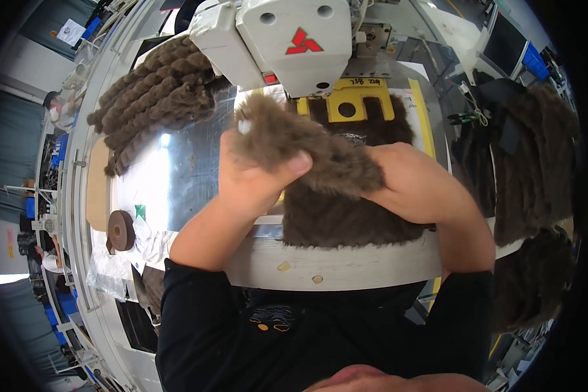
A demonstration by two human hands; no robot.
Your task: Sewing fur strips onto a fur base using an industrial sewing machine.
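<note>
A bunched strip of brown fur fabric point(320, 153) is held up between my two hands, above the machine bed. My left hand point(255, 166) grips its left end, with the thumb pressed on top. At the other end my right hand point(402, 173) is closed round the fabric, its fingers mostly hidden beneath. A small white spot shows at the strip's upper left. Below lies a flat dark brown fur panel point(353, 222), running from the table edge up under a yellow cut-out plate point(356, 101). The white sewing machine head point(294, 46) stands just beyond my hands.
Ridged brown fur pieces point(160, 91) are piled at the far left. A roll of brown tape point(120, 231) and a clear plastic bag point(111, 274) lie on the left. More dark fur point(536, 163) hangs on the right, near small green-handled snips point(467, 118). Other people sit far left.
</note>
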